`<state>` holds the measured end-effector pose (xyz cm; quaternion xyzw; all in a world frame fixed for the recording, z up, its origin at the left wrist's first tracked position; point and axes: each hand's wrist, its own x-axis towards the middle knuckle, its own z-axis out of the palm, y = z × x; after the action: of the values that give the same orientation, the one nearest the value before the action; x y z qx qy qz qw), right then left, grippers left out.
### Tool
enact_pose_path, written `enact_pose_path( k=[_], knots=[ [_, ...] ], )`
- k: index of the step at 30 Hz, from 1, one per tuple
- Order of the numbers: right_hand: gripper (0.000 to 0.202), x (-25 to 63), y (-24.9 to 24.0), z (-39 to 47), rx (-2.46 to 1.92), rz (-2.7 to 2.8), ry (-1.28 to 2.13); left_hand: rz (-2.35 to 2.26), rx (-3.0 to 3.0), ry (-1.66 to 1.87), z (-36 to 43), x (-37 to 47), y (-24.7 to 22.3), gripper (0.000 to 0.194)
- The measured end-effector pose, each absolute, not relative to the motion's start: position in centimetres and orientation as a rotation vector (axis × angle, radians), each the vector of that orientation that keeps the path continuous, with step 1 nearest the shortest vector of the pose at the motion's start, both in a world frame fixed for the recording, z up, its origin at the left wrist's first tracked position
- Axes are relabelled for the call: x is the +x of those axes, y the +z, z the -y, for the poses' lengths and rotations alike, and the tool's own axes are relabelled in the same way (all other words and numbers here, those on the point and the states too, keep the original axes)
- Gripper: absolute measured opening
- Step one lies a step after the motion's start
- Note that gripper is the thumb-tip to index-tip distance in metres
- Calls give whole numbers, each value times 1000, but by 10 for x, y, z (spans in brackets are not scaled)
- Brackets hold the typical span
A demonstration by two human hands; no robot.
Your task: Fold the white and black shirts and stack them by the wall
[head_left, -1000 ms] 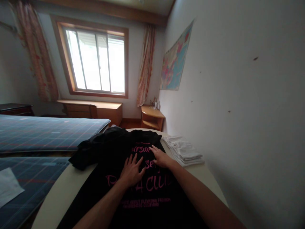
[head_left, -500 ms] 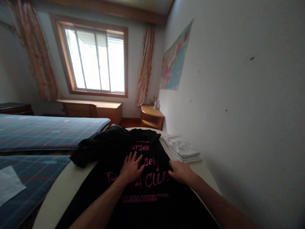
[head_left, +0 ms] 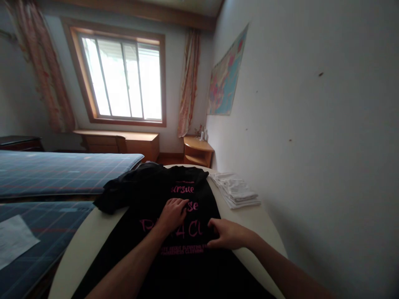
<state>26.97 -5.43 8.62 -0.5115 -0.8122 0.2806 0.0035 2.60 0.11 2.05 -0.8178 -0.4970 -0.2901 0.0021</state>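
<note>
Left hand [head_left: 172, 214] lies flat, fingers open, pinning the black cotton T-shirt with pink lettering [head_left: 174, 195] on the round cream table [head_left: 90, 241]. Right hand [head_left: 229, 234] pinches the shirt's right edge, folded inward beside that palm. Best to keep the palm firm and draw the fold straight.

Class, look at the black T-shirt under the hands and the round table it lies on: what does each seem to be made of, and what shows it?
Black T-shirt: soft matte knit fabric, likely cotton; it drapes and wrinkles, with pink printed lettering. Table: smooth, pale, hard top, perhaps laminate or painted wood; the look leaves it open.
</note>
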Motion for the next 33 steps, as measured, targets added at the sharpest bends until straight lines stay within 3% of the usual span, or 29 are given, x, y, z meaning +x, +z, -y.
enact_pose_path(
  k=[4, 9, 16, 22, 24, 26, 28, 30, 33],
  knots=[
    [60, 280, 98, 68, -1575, 2675, 924, 1433, -2725, -908, 11, 40, 31, 43],
    [88, 290, 101, 80, -1466, 2756, 1079, 1461, -3017, -876, 10, 57, 34, 47],
    [107, 299, 117, 96, -1380, 2644, 1284, 1760, -2964, -1267, -26, 73, 29, 39],
    [134, 272, 116, 110, -1039, 2310, 2023, 1915, -2787, -1332, -39, 71, 24, 35],
    [124, 260, 107, 115, -886, 2335, 2213, 1941, -2768, -1271, -36, 66, 20, 30],
    [95, 249, 97, 121, -818, 2572, 2035, 1916, -2779, -1197, -31, 62, 16, 32],
    [66, 241, 90, 128, -820, 2849, 1463, 1850, -2806, -1141, -26, 58, 13, 46],
    [51, 235, 86, 135, -795, 2973, 873, 1791, -2825, -1107, -24, 57, 12, 60],
    [34, 228, 83, 139, -727, 3043, 519, 1769, -2824, -1066, -26, 59, 13, 63]
  ],
)
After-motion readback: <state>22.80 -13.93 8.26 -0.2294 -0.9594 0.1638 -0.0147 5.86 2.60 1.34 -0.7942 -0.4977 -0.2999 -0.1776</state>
